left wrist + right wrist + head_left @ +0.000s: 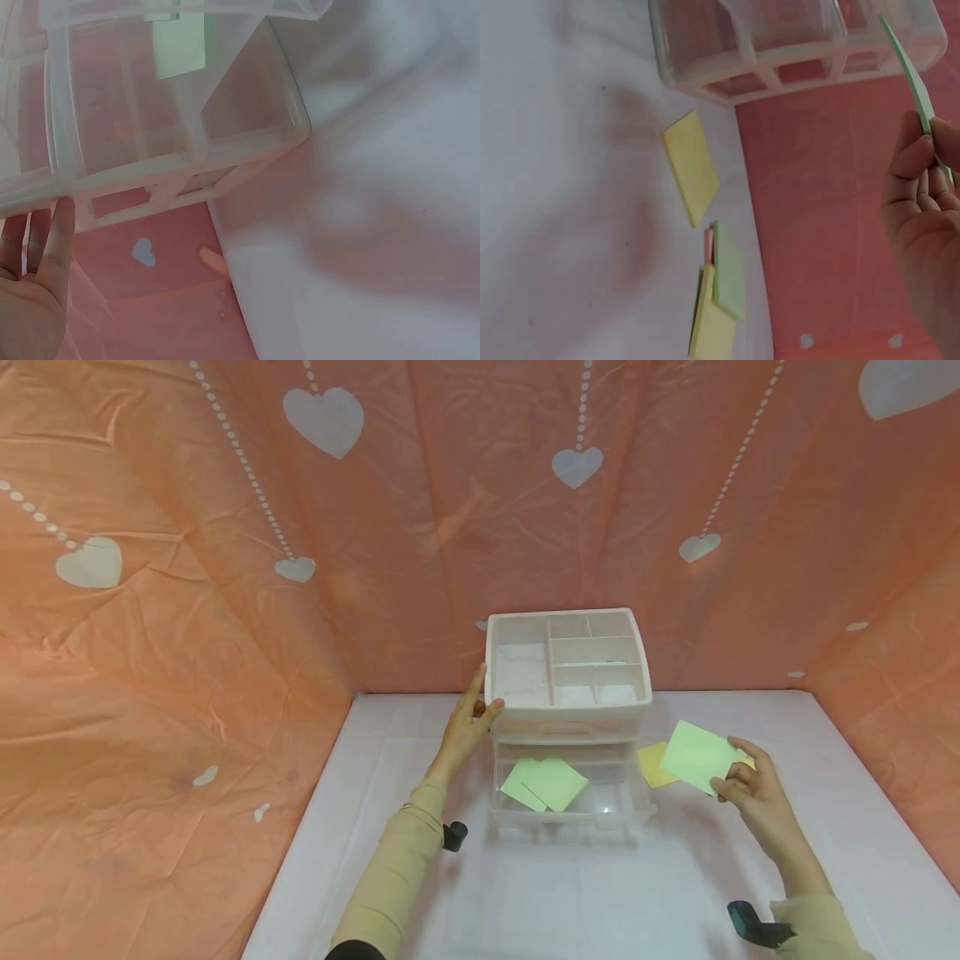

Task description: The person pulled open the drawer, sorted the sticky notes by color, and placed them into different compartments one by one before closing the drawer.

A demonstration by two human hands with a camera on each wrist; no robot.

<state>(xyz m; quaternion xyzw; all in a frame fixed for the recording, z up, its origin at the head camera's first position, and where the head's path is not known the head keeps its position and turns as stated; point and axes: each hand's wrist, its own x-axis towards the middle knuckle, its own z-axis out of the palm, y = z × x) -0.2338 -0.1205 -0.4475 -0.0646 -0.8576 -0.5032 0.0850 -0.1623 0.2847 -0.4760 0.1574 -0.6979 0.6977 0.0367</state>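
Note:
A white plastic drawer organizer [517,704] stands at the back of the table, its clear lower drawer [525,818] pulled out. Two light green sticky note pads [558,785] lie overlapping inside that drawer. My left hand [459,737] rests against the organizer's left side, thumb at the front corner; in the left wrist view its visible fingers [57,251] look straight. To the right of the drawer, my right hand [761,797] pinches another green pad [696,756] between thumb and fingers, above the table. The right wrist view shows this held pad [911,79] nearly edge-on.
Right of the organizer, a yellow pad [691,169] lies on the white table [525,893]. Beside it a green pad [731,274] and another yellow pad [711,326] lie together with a sliver of pink. An orange cloth [450,527] with hearts hangs behind.

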